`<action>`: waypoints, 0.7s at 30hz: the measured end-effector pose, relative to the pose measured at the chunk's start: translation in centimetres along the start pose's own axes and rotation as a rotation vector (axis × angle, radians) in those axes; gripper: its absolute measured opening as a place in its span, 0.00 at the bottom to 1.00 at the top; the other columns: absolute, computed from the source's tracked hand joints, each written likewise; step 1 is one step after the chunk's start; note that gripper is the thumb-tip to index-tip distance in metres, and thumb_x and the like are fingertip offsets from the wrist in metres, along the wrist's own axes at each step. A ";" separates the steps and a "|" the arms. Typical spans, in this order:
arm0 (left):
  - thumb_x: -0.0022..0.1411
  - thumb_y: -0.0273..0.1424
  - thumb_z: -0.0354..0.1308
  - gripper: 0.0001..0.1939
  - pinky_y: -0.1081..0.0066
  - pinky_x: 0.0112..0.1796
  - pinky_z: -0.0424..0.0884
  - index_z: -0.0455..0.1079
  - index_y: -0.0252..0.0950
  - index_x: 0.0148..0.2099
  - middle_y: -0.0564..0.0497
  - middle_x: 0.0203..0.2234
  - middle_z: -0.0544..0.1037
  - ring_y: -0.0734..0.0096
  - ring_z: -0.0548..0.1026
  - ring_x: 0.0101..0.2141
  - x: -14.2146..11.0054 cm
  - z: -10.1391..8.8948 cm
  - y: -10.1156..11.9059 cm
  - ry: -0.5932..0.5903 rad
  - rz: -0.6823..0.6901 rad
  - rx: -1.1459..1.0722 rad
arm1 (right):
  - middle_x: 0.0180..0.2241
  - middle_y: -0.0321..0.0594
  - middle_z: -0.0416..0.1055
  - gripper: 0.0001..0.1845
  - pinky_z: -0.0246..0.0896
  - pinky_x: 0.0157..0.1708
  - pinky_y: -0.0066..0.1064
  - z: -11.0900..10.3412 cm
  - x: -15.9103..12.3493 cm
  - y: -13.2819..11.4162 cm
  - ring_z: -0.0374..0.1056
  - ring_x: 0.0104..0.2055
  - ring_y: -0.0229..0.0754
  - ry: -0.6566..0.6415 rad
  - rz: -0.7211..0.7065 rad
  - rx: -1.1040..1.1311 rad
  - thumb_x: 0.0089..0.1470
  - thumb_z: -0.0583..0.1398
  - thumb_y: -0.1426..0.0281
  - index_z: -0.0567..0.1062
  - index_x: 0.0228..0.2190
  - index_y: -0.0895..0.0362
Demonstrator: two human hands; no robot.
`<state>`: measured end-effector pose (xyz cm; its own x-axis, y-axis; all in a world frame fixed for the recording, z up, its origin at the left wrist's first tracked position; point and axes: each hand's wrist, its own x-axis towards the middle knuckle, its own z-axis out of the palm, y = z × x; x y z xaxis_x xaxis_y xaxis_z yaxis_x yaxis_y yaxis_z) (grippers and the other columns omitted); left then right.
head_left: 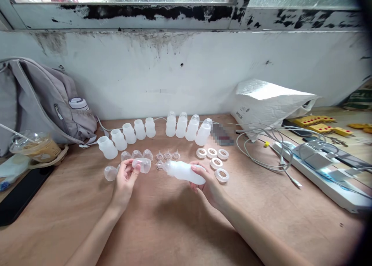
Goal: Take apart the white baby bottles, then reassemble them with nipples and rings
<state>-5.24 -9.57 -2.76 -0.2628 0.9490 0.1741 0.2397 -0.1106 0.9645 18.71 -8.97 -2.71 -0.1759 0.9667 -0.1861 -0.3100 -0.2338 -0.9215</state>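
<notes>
- Dial centre: the bottle [186, 171] in the right hand [208, 183], held tilted almost flat above the desk [162, 227], its teat [165, 166] toward 9 o'clock.
- Right grip: thumb over, fingers under, closed round the bottle's 3 o'clock end. Should it slacken, the smooth body could probably slide out; too hard a squeeze might dent it.
- Left hand [124, 177], at 9 o'clock: fingers pinched on a clear cap [142, 165], near the teat but apart. Which way its mouth faces is hard to tell; brought in askew, its rim could catch and bend the teat.
- Loose caps [136, 153] lie past 9 o'clock, by the left knuckles; a sideways swing could scatter them.
- Spare teats [167, 156], between 10 and 11, could tip if the bottle dips.
- Rings [222, 180], between 2 and 3, sit just beside the right hand, so a turning wrist might nudge them.
- Open bottles [129, 133] at 10, capped bottles [192, 129] at 12: an overreach could topple neighbours.
</notes>
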 end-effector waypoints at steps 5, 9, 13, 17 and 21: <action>0.57 0.40 0.55 0.21 0.74 0.35 0.68 0.61 0.39 0.51 0.53 0.31 0.72 0.75 0.72 0.30 -0.4 0.7 0.4 -0.147 -0.280 -0.481 | 0.24 0.34 0.67 0.12 0.53 0.14 0.22 0.1 -0.2 -0.1 0.60 0.17 0.32 -0.006 -0.035 -0.060 0.47 0.60 0.63 0.66 0.32 0.56; 0.56 0.39 0.57 0.18 0.73 0.35 0.69 0.63 0.36 0.46 0.51 0.32 0.73 0.74 0.73 0.31 -1.0 1.2 0.2 -0.213 -0.317 -0.504 | 0.25 0.35 0.67 0.14 0.52 0.14 0.23 0.4 -0.4 -0.3 0.60 0.18 0.33 0.021 -0.040 -0.140 0.45 0.61 0.61 0.65 0.31 0.56; 0.55 0.41 0.57 0.18 0.72 0.35 0.69 0.63 0.35 0.44 0.50 0.32 0.74 0.73 0.73 0.30 -1.5 1.4 0.1 -0.289 -0.258 -0.399 | 0.25 0.35 0.67 0.15 0.52 0.14 0.24 0.6 -0.5 -0.6 0.60 0.18 0.33 0.017 -0.039 -0.182 0.44 0.61 0.60 0.66 0.30 0.56; 0.56 0.42 0.56 0.18 0.73 0.34 0.69 0.64 0.34 0.42 0.49 0.32 0.75 0.73 0.73 0.29 -1.6 1.5 0.0 -0.331 -0.206 -0.306 | 0.25 0.34 0.66 0.15 0.52 0.14 0.23 0.7 -0.6 -0.5 0.60 0.19 0.33 0.005 -0.038 -0.201 0.44 0.61 0.61 0.66 0.30 0.56; 0.55 0.44 0.56 0.19 0.72 0.33 0.70 0.64 0.34 0.42 0.50 0.31 0.75 0.73 0.72 0.28 -1.5 1.5 0.0 -0.371 -0.193 -0.250 | 0.24 0.34 0.67 0.15 0.53 0.15 0.24 0.6 -0.6 -0.3 0.60 0.19 0.33 -0.023 -0.055 -0.232 0.44 0.61 0.60 0.66 0.31 0.56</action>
<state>-3.40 -10.55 -3.35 0.0810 0.9954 -0.0513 -0.0240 0.0534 0.9983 18.32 -9.58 -2.07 -0.1866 0.9740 -0.1284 -0.0967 -0.1483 -0.9842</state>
